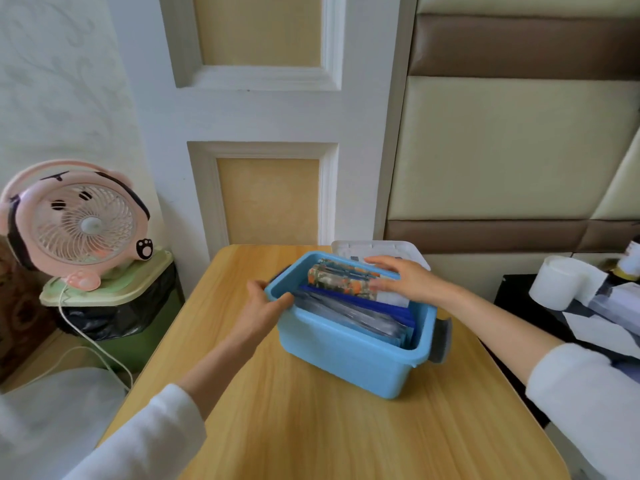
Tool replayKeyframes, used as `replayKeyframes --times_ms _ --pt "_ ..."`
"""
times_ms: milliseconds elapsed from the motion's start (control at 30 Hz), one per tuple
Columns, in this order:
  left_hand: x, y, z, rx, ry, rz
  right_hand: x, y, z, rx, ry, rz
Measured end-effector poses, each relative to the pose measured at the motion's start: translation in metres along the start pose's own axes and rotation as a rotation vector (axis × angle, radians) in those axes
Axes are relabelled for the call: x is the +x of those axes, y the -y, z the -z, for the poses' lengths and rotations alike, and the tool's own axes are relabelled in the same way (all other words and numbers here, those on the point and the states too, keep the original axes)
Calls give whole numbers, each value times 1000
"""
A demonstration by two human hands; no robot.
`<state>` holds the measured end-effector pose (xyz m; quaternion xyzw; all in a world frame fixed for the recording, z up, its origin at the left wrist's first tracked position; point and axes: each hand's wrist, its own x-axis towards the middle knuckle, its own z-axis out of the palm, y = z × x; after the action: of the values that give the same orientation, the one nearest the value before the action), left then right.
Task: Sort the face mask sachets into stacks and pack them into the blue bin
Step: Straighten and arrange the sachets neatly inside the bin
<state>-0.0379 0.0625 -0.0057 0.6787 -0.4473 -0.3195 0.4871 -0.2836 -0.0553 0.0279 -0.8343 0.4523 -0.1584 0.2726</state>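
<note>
The blue bin stands on the wooden table, a little right of centre. Inside it, face mask sachets stand on edge: a dark blue and silver stack toward me and a flowery orange and green stack behind it. My left hand grips the bin's left rim, thumb inside. Over the far right corner, my right hand lies flat on the flowery sachets, fingers spread and pressing on their tops.
A white lid leans behind the bin. A pink fan sits on a green trash can to the left, its cord trailing down. A paper roll and papers lie on a dark stand at right.
</note>
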Motion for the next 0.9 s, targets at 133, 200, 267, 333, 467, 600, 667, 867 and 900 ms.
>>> replayKeyframes --times_ms 133,200,267,333,467,600,667,867,900 --pt "-10 -6 29 296 84 56 1 -12 0 27 -464 -135" --pt "-5 -15 36 641 87 22 -3 -21 3 9 -493 -264" --pt "3 -21 33 843 -34 -86 -18 -24 7 118 -409 -388" --pt "11 -23 23 805 -32 -137 -42 -25 12 287 -265 -473" --pt "21 -24 5 949 -1 -180 -70 -30 10 383 -63 -576" --pt "22 -36 7 983 83 -96 -60 -31 -2 536 -171 -558" --pt "10 -39 11 1048 121 -62 -50 -27 0 506 -236 -489" --pt "-14 -46 -1 1266 -138 -246 -31 -15 8 182 -101 -395" --pt "-10 -42 1 1185 -123 -202 -37 -13 10 192 -66 -399"
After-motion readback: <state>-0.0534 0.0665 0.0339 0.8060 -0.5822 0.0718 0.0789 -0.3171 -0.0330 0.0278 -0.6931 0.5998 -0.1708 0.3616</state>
